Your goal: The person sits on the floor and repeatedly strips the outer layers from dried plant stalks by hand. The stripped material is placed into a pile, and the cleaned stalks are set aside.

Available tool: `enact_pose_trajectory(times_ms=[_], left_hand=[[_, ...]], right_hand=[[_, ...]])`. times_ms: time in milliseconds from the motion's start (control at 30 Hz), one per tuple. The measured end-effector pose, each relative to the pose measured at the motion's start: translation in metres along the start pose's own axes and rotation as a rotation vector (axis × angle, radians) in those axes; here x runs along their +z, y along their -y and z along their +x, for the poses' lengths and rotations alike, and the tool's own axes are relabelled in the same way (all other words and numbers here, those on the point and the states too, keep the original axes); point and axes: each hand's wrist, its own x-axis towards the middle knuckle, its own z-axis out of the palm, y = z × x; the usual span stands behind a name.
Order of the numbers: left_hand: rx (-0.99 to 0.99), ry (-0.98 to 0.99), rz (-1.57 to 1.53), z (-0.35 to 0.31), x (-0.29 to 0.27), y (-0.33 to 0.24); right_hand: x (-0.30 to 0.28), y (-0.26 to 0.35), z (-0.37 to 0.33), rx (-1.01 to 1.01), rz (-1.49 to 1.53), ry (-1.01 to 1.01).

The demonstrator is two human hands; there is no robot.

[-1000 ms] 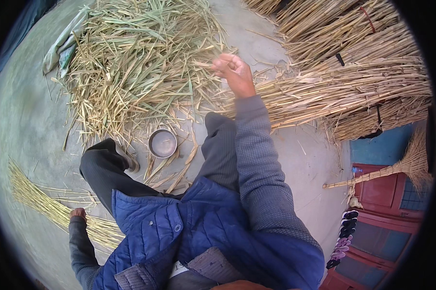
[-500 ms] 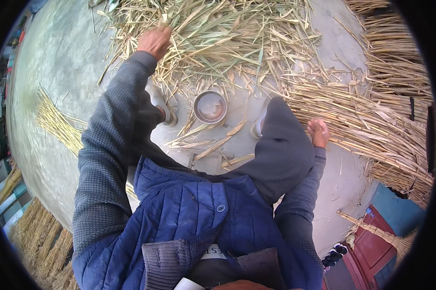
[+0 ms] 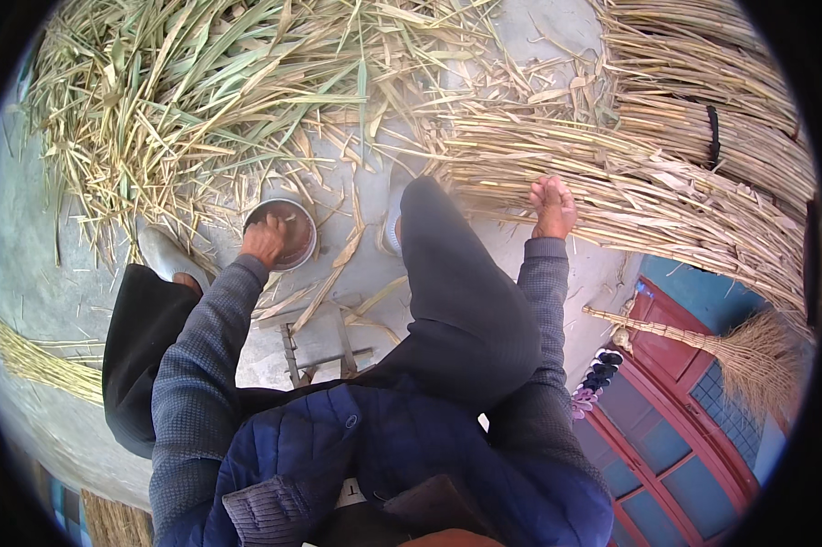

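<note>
My left hand (image 3: 263,242) reaches over the near-left rim of a small round metal bowl (image 3: 311,239) standing on the floor between my feet. Its bunched fingers dip into the brownish liquid (image 3: 298,239), and what they may pinch is hidden. My right hand (image 3: 554,206), its fingers curled in, is at the near edge of a long bundle of dry stalks (image 3: 666,191). Whether anything is inside those fingers I cannot make out.
Loose green and tan leaves (image 3: 201,100) are heaped beyond the bowl. More stalk bundles (image 3: 703,46) lie at the far right. A low wooden stool (image 3: 315,342) is between my legs. A thin straw bundle (image 3: 46,365) lies left; a broom (image 3: 748,360) is near a red door (image 3: 675,456).
My left hand has come back from the leaf heap and down into the bowl. My right hand stays curled beside the stalk bundle. The whole view has swung to the right.
</note>
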Motion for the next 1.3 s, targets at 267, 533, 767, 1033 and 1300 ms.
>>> enact_pose_trajectory(times_ms=[267,533,767,1033,1300], left_hand=[[0.175,0.178,-0.197,0.010,-0.020,-0.009],[0.100,-0.136,-0.160,0.049,-0.147,0.037],[-0.027,-0.389,-0.181,0.019,-0.293,0.066],[-0.020,-0.745,-0.238,-0.043,-0.416,0.071],[0.049,-0.586,-1.089,-0.075,-0.418,0.124]], right_hand=[[-0.009,0.051,0.058,0.057,-0.130,-0.212],[0.002,0.072,0.083,0.171,-0.119,-0.176],[0.056,0.143,-0.013,-0.127,0.045,0.278],[0.164,0.231,-0.200,-0.373,0.139,0.726],[0.200,0.264,-0.268,-0.461,0.250,0.836]])
